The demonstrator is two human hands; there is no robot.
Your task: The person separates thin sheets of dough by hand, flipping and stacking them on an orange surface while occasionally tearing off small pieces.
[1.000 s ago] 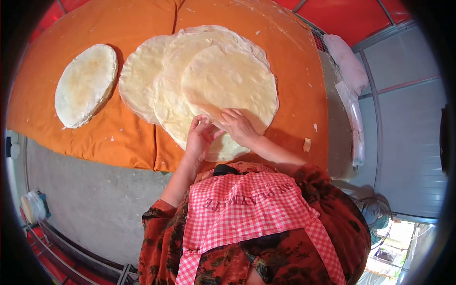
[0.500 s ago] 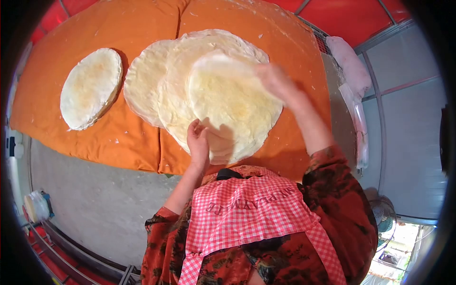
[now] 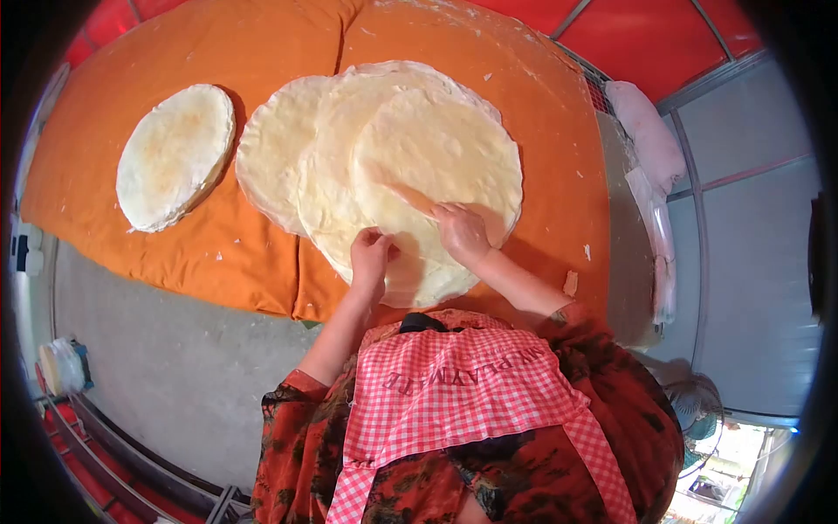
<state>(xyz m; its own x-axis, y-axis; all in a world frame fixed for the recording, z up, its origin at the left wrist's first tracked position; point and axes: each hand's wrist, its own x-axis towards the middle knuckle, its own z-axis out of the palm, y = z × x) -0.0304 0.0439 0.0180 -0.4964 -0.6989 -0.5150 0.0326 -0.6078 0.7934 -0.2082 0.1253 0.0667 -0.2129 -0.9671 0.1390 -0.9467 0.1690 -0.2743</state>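
Thin, pale round flatbread sheets overlap in a fanned stack; the top sheet [image 3: 445, 144] lies to the right, over a wider sheet [image 3: 327, 196] and one further left [image 3: 271, 157]. My left hand [image 3: 371, 259] is closed, fingertips curled together at the near edge of the top sheet; what they pinch is hidden. My right hand [image 3: 461, 234] rests low over the top sheet, fingers closed on the end of a narrow tan strip [image 3: 406, 194]. The strip slants up and left across the sheet, and I cannot tell its kind.
A separate stack of round flatbreads [image 3: 175, 157] sits at the left on the orange cloth [image 3: 262, 44]. A tan scrap [image 3: 571, 283] and small white flakes lie on the cloth. Plastic-wrapped bundles [image 3: 646, 135] stand along the right edge, with a fan [image 3: 698, 406] at lower right.
My right hand has swept from the top sheet's right edge down and left to near my left hand, and the tan strip now shows. My left hand stays nearly in place.
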